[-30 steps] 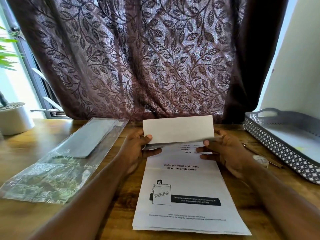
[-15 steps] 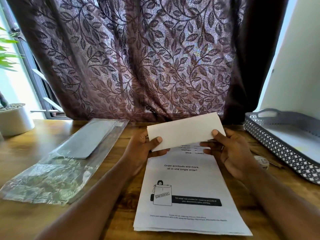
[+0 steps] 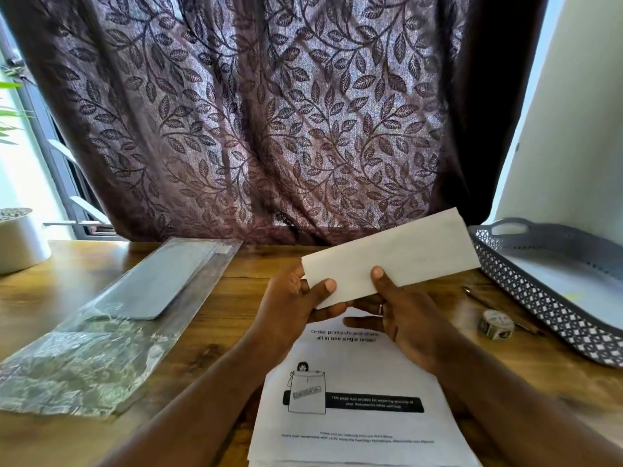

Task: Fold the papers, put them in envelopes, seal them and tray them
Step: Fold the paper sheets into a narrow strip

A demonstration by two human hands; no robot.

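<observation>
A white folded paper or envelope point(image 3: 401, 251) is held above the table, tilted with its right end higher. My left hand point(image 3: 296, 305) pinches its lower left corner, thumb on top. My right hand point(image 3: 404, 315) grips its lower edge just to the right, thumb on the face and fingers underneath. Below both hands lies a stack of printed sheets point(image 3: 357, 406) on the wooden table. A clear plastic pack of grey envelopes point(image 3: 151, 281) lies at the left. A grey perforated tray point(image 3: 526, 281) stands at the right.
A small roll of patterned tape point(image 3: 495, 324) and a pen point(image 3: 478, 298) lie between the sheets and the tray. A white plant pot point(image 3: 17, 241) stands at the far left. A leaf-patterned curtain point(image 3: 269, 112) hangs behind the table's far edge.
The white piece has tilted, its right end rising toward the tray side. My right hand slid along its lower edge from the right end toward the left, close to my left hand.
</observation>
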